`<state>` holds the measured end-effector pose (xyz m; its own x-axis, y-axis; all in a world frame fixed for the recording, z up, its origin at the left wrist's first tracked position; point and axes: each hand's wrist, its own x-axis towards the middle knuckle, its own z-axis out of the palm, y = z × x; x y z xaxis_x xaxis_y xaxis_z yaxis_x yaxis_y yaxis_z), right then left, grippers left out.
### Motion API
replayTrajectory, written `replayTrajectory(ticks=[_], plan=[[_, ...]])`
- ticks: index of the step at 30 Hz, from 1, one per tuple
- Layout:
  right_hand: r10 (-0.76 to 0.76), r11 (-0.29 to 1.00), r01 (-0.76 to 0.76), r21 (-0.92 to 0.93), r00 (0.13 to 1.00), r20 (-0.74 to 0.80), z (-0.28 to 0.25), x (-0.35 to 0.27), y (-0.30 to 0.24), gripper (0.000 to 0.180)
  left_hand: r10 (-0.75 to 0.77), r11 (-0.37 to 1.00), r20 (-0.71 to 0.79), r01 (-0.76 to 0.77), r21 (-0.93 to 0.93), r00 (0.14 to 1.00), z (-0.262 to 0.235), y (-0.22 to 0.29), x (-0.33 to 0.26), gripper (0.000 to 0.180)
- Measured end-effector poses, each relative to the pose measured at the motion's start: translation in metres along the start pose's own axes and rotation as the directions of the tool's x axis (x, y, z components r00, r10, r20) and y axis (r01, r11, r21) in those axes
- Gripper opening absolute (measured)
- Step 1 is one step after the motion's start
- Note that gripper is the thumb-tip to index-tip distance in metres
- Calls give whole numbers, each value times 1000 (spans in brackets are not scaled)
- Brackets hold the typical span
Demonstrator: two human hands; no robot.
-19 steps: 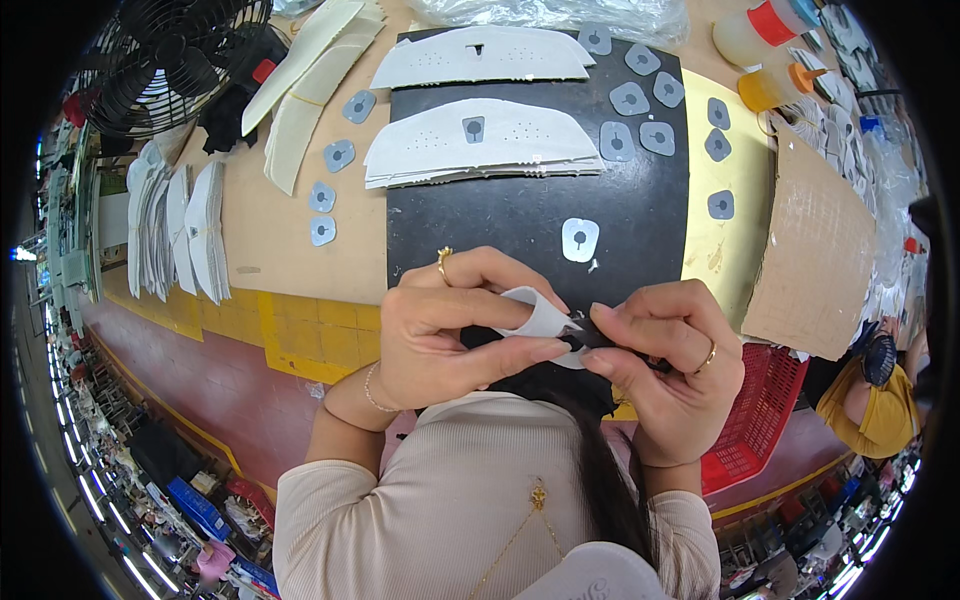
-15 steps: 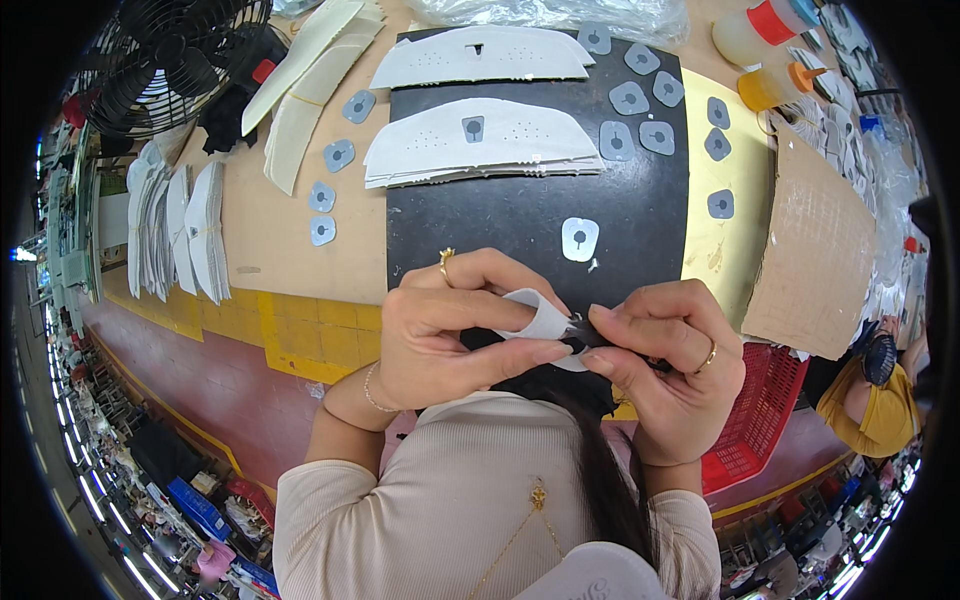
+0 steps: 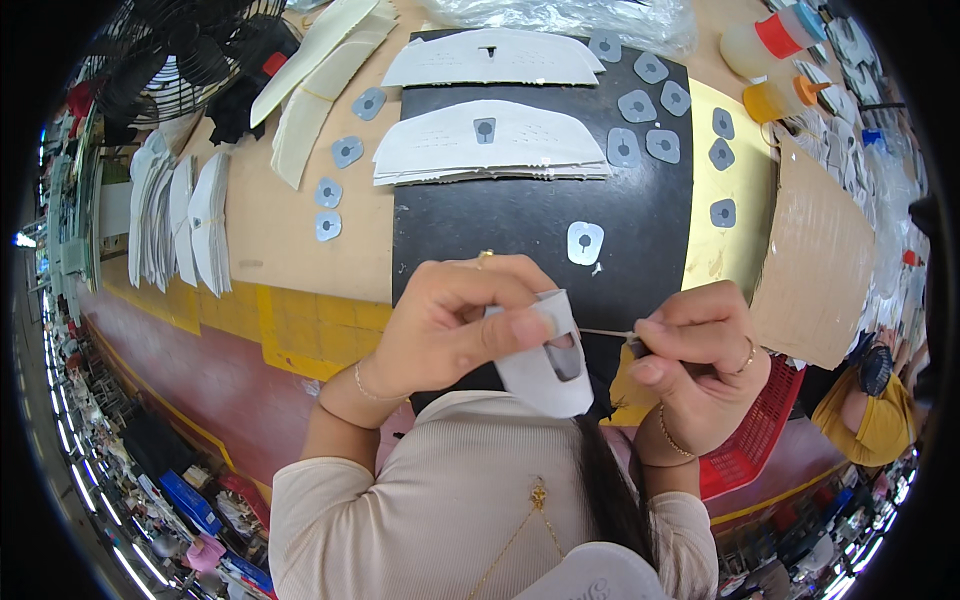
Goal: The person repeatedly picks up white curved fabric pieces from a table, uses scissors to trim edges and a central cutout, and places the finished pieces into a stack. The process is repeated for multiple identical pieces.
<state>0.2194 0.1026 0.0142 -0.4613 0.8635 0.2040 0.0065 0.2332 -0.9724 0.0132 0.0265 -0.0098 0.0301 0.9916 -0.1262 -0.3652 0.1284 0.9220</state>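
At the black mat's (image 3: pixel 480 235) near edge I see the left hand (image 3: pixel 450 325) pinching a slotted white piece (image 3: pixel 532 385), the right hand (image 3: pixel 705 350) a small dark bit (image 3: pixel 637 347), already apart, grey patches (image 3: pixel 637 106) lying loose toward the far-right corner.

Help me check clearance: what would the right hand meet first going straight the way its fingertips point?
Probably the white slotted piece in the left hand, left of the right hand, though depth is unclear.

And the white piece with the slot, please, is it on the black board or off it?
Off the black board: the left hand holds the white piece raised, in front of the light shirt.
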Motion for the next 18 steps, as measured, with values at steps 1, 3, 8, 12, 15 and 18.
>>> replayTrajectory(ticks=[1,3,8,12,15,18], plan=[[-30,998,31,-52,999,14,0,2,0,26,-55,997,27,56,-46,998,-1,0,2,19],[-86,984,92,-150,995,49,1,6,0,27,-162,976,83,172,-134,983,-4,0,4,27],[-72,969,129,-211,964,257,-3,16,-5,30,-287,940,98,300,-164,953,-4,6,2,29],[-67,975,125,-186,954,293,-2,17,-3,31,-299,939,66,305,-156,952,-2,6,2,31],[-52,975,114,-190,952,301,-1,18,-4,31,-267,953,64,273,-132,962,-2,4,2,33],[-33,979,89,-184,956,290,1,17,-3,31,-254,954,71,262,-146,965,-2,2,2,34]])
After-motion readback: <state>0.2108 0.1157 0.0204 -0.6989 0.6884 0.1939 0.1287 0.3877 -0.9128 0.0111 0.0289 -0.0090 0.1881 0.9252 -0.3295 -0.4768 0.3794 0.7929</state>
